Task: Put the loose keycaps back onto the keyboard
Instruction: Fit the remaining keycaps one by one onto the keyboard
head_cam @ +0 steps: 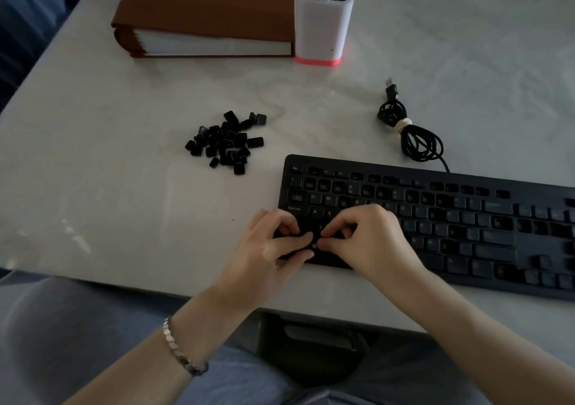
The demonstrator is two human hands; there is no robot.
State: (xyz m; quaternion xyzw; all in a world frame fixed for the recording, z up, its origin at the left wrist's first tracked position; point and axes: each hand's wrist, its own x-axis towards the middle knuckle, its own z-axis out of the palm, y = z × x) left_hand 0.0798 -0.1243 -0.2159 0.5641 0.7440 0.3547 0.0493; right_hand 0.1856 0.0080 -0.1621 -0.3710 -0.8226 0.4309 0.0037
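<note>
Dim, even light is falling across the pale tabletop (109, 202), which is showing brightest beyond the far right end of the keyboard (451, 227). The keyboard is reading as a dark mass, its legends blurring toward its right end. Soft, faint shadows are pooling at its near-left corner. Wide-angle distortion is bending the tabletop's edges left of it.

Black keyboard (451, 224) and loose black keycaps (225, 143) on the desk (93, 186).
Keyboard lies flat, many keys missing; keycaps sit heaped near its far left corner, not touching.
</note>
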